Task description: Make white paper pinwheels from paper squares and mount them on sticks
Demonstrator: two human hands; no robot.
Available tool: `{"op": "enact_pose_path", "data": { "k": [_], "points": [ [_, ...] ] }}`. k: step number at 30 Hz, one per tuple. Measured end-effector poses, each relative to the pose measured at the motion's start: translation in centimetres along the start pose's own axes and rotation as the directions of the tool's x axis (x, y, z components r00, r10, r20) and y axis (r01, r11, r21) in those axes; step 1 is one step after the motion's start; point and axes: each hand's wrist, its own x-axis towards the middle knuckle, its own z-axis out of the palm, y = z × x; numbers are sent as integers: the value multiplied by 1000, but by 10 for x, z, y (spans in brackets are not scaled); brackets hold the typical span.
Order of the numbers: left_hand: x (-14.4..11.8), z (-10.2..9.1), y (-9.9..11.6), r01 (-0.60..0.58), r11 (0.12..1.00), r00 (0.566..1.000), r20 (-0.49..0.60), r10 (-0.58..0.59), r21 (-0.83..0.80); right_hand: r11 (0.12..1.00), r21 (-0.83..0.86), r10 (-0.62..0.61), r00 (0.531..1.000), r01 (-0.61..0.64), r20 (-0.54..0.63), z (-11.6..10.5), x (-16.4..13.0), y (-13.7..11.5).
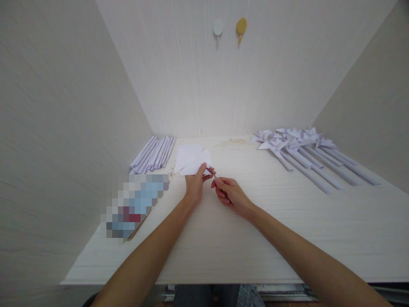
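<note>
My left hand (pixel 195 184) is closed on the edge of a square white paper sheet (pixel 188 158), thumb on top and fingers beneath. Cuts seem to run in from the sheet's corners. Close by on the right, my right hand (pixel 232 194) is wrapped round a slim tool (pixel 212 172) with a dark reddish handle and a thin metal tip. That tip meets the paper's right corner, near my left thumb. Its exact kind is too small to make out.
Rolled white paper tubes (pixel 153 154) lie at the back left. Several white paper pinwheels (pixel 289 143) on paper sticks lie at the right. A blurred-out flat object (pixel 140 207) rests front left. Small scraps (pixel 171 171) lie near the sheet. Two hooks (pixel 218 28) hang on the back wall.
</note>
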Motion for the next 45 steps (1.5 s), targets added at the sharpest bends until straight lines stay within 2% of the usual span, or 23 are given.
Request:
{"op": "enact_pose_path", "data": {
  "k": [31, 45],
  "points": [
    [1, -1, -3, -24, 1000, 1000, 9, 24, -8, 1000, 26, 7, 1000, -7, -13, 1, 1, 1],
    [2, -1, -2, -42, 999, 999, 10, 42, -19, 1000, -24, -1, 1000, 1, -2, -1, 3, 3]
  ]
}}
